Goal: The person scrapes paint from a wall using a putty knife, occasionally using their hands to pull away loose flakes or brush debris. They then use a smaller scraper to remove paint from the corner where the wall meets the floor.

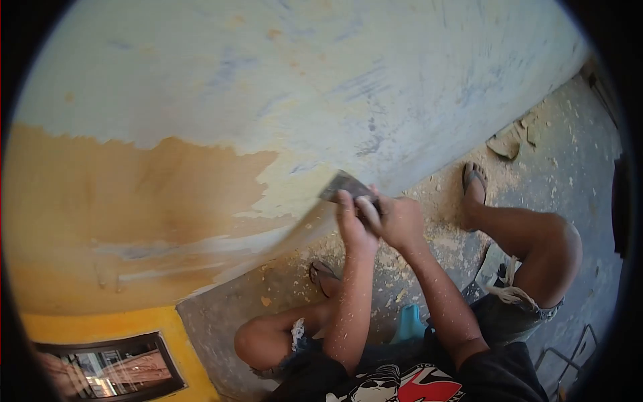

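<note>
A broad, dirty metal paint scraper point(343, 185) is held at an angle against the wall point(321, 100), its blade close to the ragged edge of the orange-tan paint point(194, 174). My right hand point(402, 220) is closed around the scraper's handle end, which the fingers hide. Beside it, my left hand point(356, 224) grips the scraper too, thumb up on the blade. Pale flecks dot both forearms. Above and right of the orange patch, the surface is pale with bluish and yellowish smears.
Paint flakes litter the grey floor point(562, 167) along the wall's foot, with larger broken pieces point(506, 144) farther right. My sandalled feet are planted near the wall. A light-blue plastic object point(408, 323) shows between my legs. At lower left is a yellow-framed opening point(107, 368).
</note>
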The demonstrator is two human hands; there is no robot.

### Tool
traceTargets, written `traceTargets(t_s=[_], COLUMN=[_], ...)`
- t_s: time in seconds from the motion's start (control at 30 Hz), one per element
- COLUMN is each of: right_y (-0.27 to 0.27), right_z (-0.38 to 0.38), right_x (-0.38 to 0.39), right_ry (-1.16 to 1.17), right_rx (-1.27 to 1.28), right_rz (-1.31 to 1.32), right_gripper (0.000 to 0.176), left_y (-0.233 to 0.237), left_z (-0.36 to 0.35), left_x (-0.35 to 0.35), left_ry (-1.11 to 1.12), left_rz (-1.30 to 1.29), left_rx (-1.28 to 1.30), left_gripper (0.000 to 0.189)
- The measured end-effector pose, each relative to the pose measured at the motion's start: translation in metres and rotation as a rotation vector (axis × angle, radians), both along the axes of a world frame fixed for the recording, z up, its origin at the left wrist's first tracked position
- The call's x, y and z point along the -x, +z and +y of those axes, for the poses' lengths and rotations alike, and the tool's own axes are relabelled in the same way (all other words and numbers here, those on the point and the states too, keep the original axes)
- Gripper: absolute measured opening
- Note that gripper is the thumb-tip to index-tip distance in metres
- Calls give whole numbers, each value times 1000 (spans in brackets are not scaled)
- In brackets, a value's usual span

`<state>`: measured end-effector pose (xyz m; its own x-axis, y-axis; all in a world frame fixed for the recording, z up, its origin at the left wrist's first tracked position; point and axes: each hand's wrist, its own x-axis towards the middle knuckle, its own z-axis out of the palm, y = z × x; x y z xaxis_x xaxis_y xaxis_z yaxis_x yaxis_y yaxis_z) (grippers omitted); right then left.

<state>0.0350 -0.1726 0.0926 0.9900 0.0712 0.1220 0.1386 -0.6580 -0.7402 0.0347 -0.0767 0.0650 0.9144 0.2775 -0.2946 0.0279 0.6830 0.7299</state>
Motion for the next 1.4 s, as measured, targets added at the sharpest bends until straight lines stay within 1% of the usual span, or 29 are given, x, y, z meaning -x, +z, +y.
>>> traceTargets(t_s=[0.07, 0.1, 0.13, 0.17, 0.2, 0.27, 0.37, 0.4, 0.47, 0.5, 0.53, 0.6, 0.67, 0.73, 0.8, 0.87, 0.9, 0.93, 1.0, 1.07, 1.1, 1.13, 1.17, 1.2, 1.27, 1.3, 1.33, 1.4], right_y=[-25, -28, -33, -37, -36, -25, -1, 5, 22, 23, 24, 24, 22, 20, 6, 9, 15, 18, 20, 21, 36, 35, 38, 42, 31, 25, 21, 8], right_z=[-20, -29, -35, -38, -40, -49, -45, -39, -29, -26, -23, -34, -46, -38, -26, -33, -41, -48, -54, -48, -33, -21, -14, -9, -19, -30, -42, -60], right_x=[-3, -7, -10, -10, -13, -21, -19, -17, -20, -20, -18, -16, -18, -17, -9, -11, -14, -17, -23, -25, -24, -26, -28, -27, -21, -17, -14, -13], right_ry=[-63, -61, -78, -91, -77, -20, -2, -1, 45, 43, 40, 26, 11, 34, -38, -46, -5, 35, -1, 25, 43, 96, 133, 173, 135, 91, 85, 91], right_rx=[106, 122, 193, 265, 289, 391, 402, 392, 410, 436, 460, 455, 481, 495, 398, 439, 479, 515, 507, 483, 483, 483, 462, 440, 431, 434, 447, 303], right_rz=[-43, -61, -76, -90, -94, -75, -62, -63, -41, -34, -27, -83, 10, 10, -24, -9, -15, -28, -29, 12, 9, -24, 0, 18, 34, 51, 37, 212], right_gripper=[44, 44, 43, 41, 41, 40, 41, 41, 40, 40, 39, 40, 42, 43, 42, 42, 42, 42, 42, 42, 42, 41, 41, 42, 42, 43, 43, 43], left_y=[-47, -49, -53, -58, -61, -61, -68, -61, -33, -42, -49, -53, -35, -37, -46, -51, -48, -47, -38, -35, -28, -24, -21, -26, -31, -30, -35, -45], left_z=[-5, -20, -31, -36, -40, -51, -57, -53, -37, -34, -35, -49, -59, -58, -47, -51, -58, -64, -72, -64, -48, -34, -22, -19, -25, -38, -50, -60], left_x=[-2, -5, -6, -11, -15, -20, -21, -17, -15, -17, -12, -15, -18, -17, -13, -14, -15, -15, -23, -24, -21, -14, -15, -8, -7, -8, -10, -8], left_ry=[-153, -149, -141, -169, -160, -98, -81, -66, -90, -132, -124, -89, -67, 31, 17, -48, -43, -56, -59, -25, -24, -25, -55, -52, -12, -33, -34, -19], left_rz=[4, 1, 8, -94, -52, -142, -168, -164, -339, -425, -418, -213, -203, -176, -146, -158, -194, -193, -208, -177, -251, -313, -489, -472, -218, -168, -124, -211], left_rx=[187, 261, 341, 414, 509, 534, 604, 625, 781, 791, 794, 688, 677, 585, 567, 695, 773, 774, 701, 728, 727, 724, 734, 722, 639, 557, 513, 356], left_gripper=[52, 51, 49, 46, 44, 43, 43, 43, 41, 42, 42, 41, 42, 41, 41, 39, 39, 39, 39, 40, 41, 43, 46, 46, 47, 50, 51, 50])
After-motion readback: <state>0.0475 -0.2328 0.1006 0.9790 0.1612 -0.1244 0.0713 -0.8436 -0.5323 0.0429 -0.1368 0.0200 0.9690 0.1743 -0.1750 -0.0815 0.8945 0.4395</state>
